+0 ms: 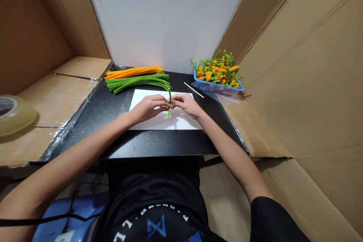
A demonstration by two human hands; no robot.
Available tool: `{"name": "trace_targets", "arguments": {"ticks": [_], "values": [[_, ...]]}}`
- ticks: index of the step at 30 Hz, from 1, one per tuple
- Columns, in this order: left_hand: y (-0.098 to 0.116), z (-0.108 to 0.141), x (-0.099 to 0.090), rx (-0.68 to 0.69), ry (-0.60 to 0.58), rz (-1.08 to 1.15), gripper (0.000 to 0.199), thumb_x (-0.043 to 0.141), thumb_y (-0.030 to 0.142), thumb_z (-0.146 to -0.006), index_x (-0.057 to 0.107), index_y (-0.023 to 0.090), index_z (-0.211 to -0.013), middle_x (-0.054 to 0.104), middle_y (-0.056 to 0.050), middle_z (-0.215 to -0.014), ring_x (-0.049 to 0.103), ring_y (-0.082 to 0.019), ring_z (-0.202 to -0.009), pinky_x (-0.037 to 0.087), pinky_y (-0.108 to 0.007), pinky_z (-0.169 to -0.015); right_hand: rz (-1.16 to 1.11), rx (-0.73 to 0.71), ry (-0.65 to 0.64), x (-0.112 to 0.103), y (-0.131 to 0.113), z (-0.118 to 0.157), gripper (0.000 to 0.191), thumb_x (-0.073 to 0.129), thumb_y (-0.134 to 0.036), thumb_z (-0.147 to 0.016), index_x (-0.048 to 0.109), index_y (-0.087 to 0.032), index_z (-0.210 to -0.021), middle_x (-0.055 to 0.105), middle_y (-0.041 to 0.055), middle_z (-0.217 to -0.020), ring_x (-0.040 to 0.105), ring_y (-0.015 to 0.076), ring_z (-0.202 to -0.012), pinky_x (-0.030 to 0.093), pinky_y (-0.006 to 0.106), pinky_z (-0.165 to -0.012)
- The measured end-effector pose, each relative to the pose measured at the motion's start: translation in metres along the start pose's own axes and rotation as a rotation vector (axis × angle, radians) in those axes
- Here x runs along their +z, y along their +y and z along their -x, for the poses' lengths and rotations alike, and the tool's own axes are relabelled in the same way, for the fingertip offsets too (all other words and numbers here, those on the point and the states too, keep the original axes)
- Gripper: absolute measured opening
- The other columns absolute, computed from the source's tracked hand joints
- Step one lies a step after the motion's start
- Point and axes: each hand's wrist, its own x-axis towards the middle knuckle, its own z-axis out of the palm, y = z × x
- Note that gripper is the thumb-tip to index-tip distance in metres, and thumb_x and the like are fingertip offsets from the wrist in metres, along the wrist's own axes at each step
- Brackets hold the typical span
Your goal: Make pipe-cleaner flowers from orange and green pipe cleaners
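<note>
Between my two hands, above a white sheet of paper [181, 123], is a short green pipe cleaner [169, 113] held roughly upright. My left hand [149, 106] pinches it from the left with thumb and fingertips. From the other side, the fingertips of my right hand [187, 105] close on the same stem, meeting those of the left. The pipe cleaner's upper end sticks up above the fingers and its lower end hangs below them. Its middle is hidden by the fingertips.
Behind the paper lie bundles of green pipe cleaners [136, 82] and orange pipe cleaners [133, 72]. A thin wooden stick [193, 90] lies right of them. A blue basket [219, 87] holds orange and green pipe-cleaner pieces. Tape [24, 119] sits left; cardboard walls [306, 68] flank the black table [159, 143].
</note>
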Motion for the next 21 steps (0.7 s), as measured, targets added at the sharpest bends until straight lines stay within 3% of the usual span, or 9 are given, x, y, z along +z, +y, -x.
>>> {"name": "trace_targets", "arguments": {"ticks": [7,14,18,21], "values": [[-0.003,-0.002,-0.005,-0.070,0.079,-0.146,0.024,0.073,0.050,-0.081,0.076,0.026,-0.081,0.071,-0.005,-0.077,0.063,-0.020,-0.076,0.048,-0.031,-0.074,0.035,-0.044,0.021,0.004,-0.001,0.001,0.039,0.079,-0.053,-0.071,0.072,-0.017,-0.081,0.071,0.0045,-0.082,0.066,0.0170,-0.077,0.054,0.033,-0.078],[-0.001,0.000,0.001,-0.116,0.194,-0.304,0.024,0.069,0.043,-0.086,0.074,0.023,-0.073,0.071,-0.004,-0.072,0.060,-0.018,-0.068,0.043,-0.028,-0.063,-0.010,-0.028,-0.001,0.009,0.001,0.004,0.039,0.085,-0.038,-0.066,0.070,-0.017,-0.095,0.071,0.0047,-0.095,0.066,0.0176,-0.089,0.054,0.031,-0.082],[-0.002,0.002,0.006,-0.075,0.232,-0.379,0.022,0.068,0.036,-0.089,0.074,0.021,-0.075,0.071,-0.003,-0.072,0.060,-0.016,-0.067,0.043,-0.027,-0.063,-0.044,-0.041,0.041,0.013,0.006,0.003,0.038,0.087,-0.037,-0.065,0.070,-0.017,-0.093,0.071,0.0041,-0.096,0.066,0.0174,-0.089,0.052,0.031,-0.084],[-0.002,0.003,0.008,-0.067,0.251,-0.361,0.025,0.068,0.040,-0.089,0.074,0.020,-0.076,0.072,-0.003,-0.072,0.061,-0.014,-0.064,0.043,-0.026,-0.061,-0.056,-0.045,0.065,0.013,0.010,0.001,0.032,0.084,-0.038,-0.068,0.072,-0.017,-0.090,0.072,0.0029,-0.089,0.066,0.0161,-0.083,0.051,0.030,-0.083]]}}
